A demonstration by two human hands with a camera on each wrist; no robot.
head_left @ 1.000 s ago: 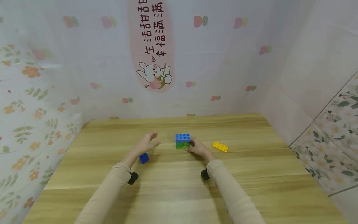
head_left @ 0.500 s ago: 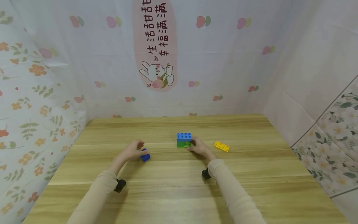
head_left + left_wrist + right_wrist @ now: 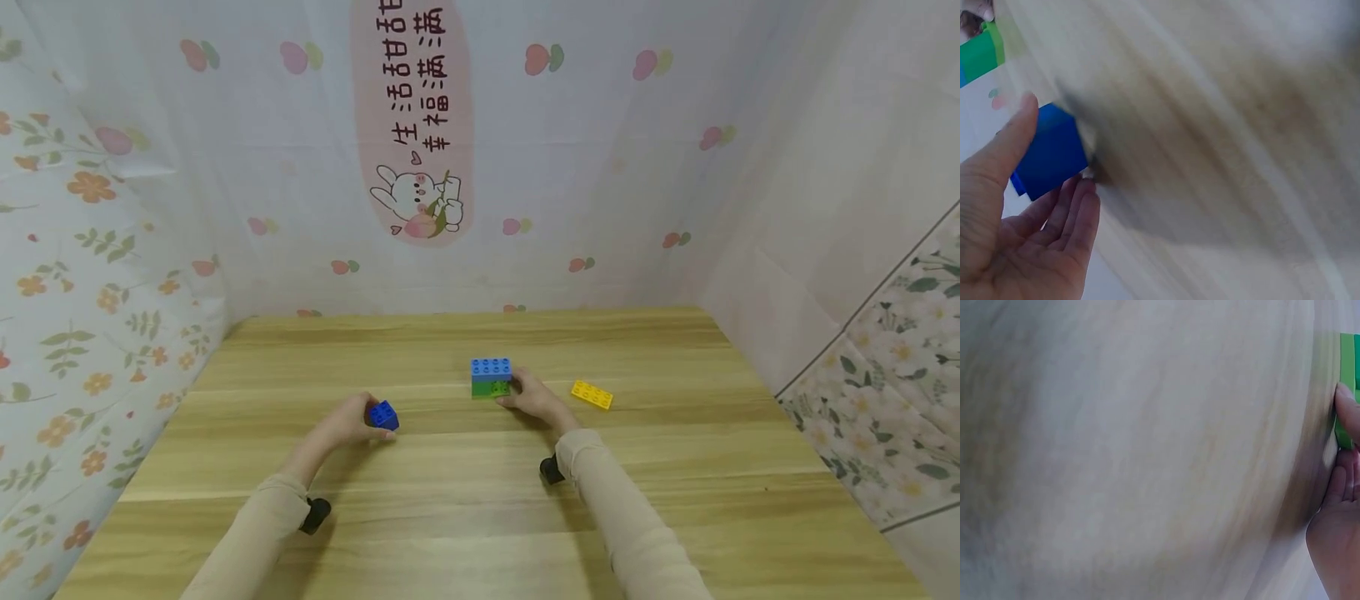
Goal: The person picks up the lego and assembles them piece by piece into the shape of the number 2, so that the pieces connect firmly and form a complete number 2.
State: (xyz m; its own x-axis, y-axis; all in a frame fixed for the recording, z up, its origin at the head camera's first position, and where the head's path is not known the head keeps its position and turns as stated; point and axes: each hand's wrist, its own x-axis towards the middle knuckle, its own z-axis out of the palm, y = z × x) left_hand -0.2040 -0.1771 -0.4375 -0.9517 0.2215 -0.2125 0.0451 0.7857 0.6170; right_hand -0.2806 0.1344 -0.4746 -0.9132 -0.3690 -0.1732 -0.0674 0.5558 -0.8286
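My left hand (image 3: 347, 421) holds a small dark blue building brick (image 3: 384, 415) at the table's left middle. In the left wrist view, the thumb lies along one side of the brick (image 3: 1057, 150) and the fingers reach its opposite side. Near the table's centre stands a stack of building bricks, a lighter blue brick (image 3: 491, 367) on top of green ones (image 3: 482, 389). My right hand (image 3: 536, 398) grips the stack's right end low down, thumb at the near side. The right wrist view catches only the light green edge (image 3: 1347, 356) beside the thumb.
A flat yellow building brick (image 3: 592, 395) lies to the right of my right hand. The wooden table (image 3: 480, 517) ends at a patterned curtain (image 3: 600, 167) at the back, with flowered cloth (image 3: 97, 333) along the left.
My left hand has moved left and toward me, over to the dark blue brick, and has closed round it; the brick has turned slightly. My right hand has stayed at the stack.
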